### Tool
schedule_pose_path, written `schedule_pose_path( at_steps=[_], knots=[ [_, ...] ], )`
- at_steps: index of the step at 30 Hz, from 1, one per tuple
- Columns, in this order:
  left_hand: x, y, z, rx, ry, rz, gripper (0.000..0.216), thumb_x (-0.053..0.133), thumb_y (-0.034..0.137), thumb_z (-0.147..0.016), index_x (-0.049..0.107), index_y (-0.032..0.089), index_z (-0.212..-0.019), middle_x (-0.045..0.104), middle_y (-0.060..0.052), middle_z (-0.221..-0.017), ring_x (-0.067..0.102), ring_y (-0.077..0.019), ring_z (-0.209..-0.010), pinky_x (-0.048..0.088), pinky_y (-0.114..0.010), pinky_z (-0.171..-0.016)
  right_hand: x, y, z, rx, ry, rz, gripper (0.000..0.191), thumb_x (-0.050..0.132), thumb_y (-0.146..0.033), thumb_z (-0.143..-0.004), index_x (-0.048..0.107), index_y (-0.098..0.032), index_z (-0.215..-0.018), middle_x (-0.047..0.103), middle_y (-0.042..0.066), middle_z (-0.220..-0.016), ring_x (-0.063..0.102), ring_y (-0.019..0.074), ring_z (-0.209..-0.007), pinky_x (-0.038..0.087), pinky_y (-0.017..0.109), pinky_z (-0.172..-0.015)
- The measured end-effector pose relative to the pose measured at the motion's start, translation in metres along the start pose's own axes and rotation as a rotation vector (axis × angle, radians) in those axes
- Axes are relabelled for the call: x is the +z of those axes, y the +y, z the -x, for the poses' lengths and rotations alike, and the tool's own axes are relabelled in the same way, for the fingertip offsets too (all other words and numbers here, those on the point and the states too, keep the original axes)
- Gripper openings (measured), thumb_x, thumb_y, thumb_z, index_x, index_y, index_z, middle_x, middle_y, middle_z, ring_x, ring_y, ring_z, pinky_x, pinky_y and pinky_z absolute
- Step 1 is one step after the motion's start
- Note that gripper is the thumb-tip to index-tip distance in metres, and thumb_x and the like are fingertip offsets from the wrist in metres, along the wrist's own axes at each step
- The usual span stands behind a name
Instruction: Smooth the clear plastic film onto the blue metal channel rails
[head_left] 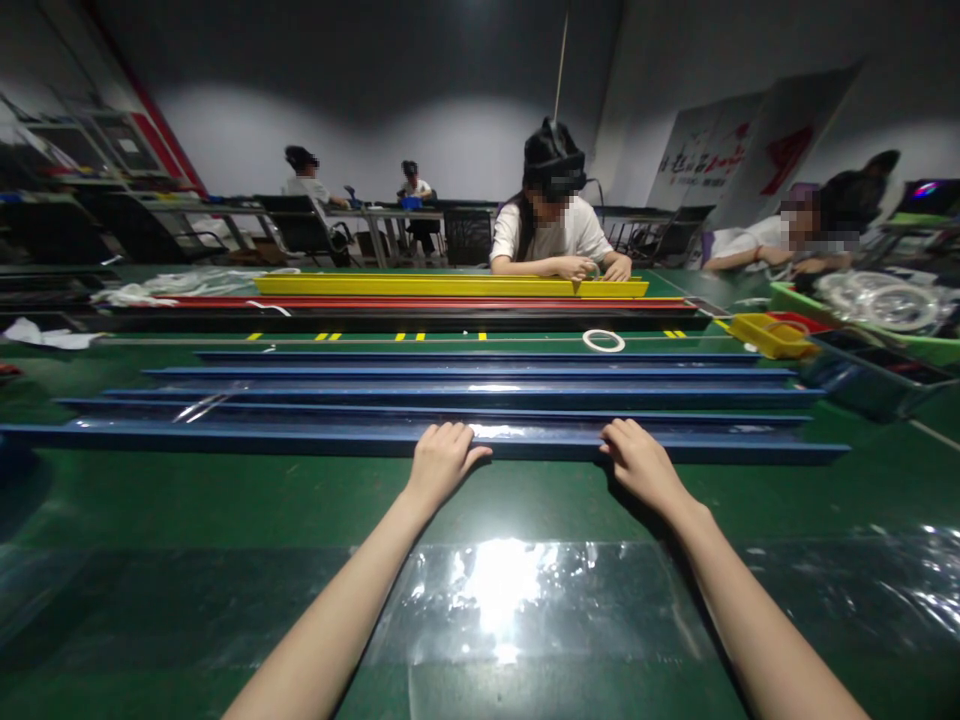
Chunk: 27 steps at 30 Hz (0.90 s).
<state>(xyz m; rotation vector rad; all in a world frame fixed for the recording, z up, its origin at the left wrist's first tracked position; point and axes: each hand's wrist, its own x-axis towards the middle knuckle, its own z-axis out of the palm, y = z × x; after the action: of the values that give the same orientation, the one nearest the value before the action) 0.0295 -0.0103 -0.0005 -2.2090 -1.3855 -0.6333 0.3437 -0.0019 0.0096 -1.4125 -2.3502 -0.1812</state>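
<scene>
- Left hand, right hand: half curled, touching the front bar under their fingers; can't tell if they grip.
- Uneven pushing could turn it, bumping bars beyond the hands.

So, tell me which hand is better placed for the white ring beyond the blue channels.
Probably the right hand: it is at the nearest blue channel, roughly in line with the white ring; the left hand is farther to the side.
</scene>
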Motion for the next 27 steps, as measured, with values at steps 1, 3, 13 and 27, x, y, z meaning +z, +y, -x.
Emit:
schedule_pose_path(
  at_steps=[1,3,13,27],
  knots=[
    [0.000,0.000,0.000,0.000,-0.002,0.001,0.039,0.040,0.050,-0.087,0.053,0.018,-0.070,0.057,-0.004,-0.067,0.049,-0.0171,-0.066,0.029,-0.030,-0.063,-0.001,-0.001,0.000,-0.003,-0.003,0.002,0.010,0.039,-0.018,-0.084,0.049,-0.020,-0.082,0.055,0.006,-0.082,0.046,0.0187,-0.079,0.035,0.029,-0.067],
    [0.000,-0.001,0.000,0.004,-0.005,-0.005,0.039,0.040,0.050,-0.087,0.054,0.017,-0.071,0.057,-0.004,-0.067,0.050,-0.0172,-0.066,0.029,-0.030,-0.063,-0.002,-0.001,0.000,-0.008,-0.015,0.008,0.011,0.039,-0.020,-0.085,0.050,-0.019,-0.083,0.056,0.006,-0.083,0.047,0.0191,-0.080,0.035,0.029,-0.068],
    [0.001,0.000,0.001,-0.005,-0.007,-0.003,0.038,0.040,0.049,-0.087,0.054,0.017,-0.071,0.056,-0.004,-0.067,0.049,-0.0178,-0.067,0.029,-0.031,-0.064,0.003,-0.029,-0.012,-0.034,0.024,0.086,0.028,0.037,-0.040,-0.090,0.055,-0.018,-0.090,0.059,0.008,-0.089,0.048,0.0209,-0.085,0.032,0.032,-0.072],
    [-0.002,0.000,0.000,0.007,-0.056,0.020,0.038,0.039,0.050,-0.088,0.058,0.018,-0.083,0.059,-0.005,-0.075,0.051,-0.0181,-0.072,0.031,-0.031,-0.066,0.021,-0.071,-0.029,-0.016,0.095,-0.067,0.005,0.046,-0.017,-0.082,0.049,-0.020,-0.085,0.056,0.006,-0.084,0.047,0.0192,-0.082,0.030,0.029,-0.067]
  ],
)
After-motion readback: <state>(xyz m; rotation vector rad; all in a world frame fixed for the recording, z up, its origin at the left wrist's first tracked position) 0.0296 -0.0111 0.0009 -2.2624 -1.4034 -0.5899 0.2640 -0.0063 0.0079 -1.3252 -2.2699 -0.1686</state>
